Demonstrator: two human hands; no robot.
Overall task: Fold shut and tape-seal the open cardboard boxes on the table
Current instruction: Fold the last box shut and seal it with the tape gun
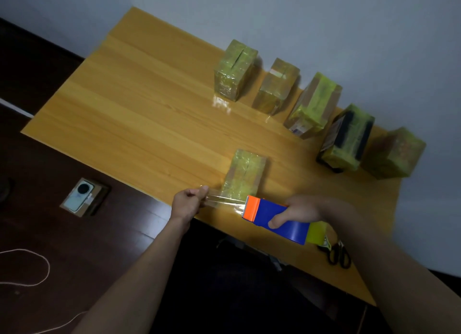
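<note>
Left hand point(187, 202) pinching tape strip point(224, 201), right hand point(300, 212) gripping dispenser point(272, 217) pointing left, box point(243, 175) upright

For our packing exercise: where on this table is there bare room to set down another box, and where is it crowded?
The widest bare patch of the wooden table lies left of the row of five taped boxes and beyond the near box. A narrower strip runs between that box and the row. The near edge is crowded: left hand, tape dispenser, right hand, scissors.
</note>
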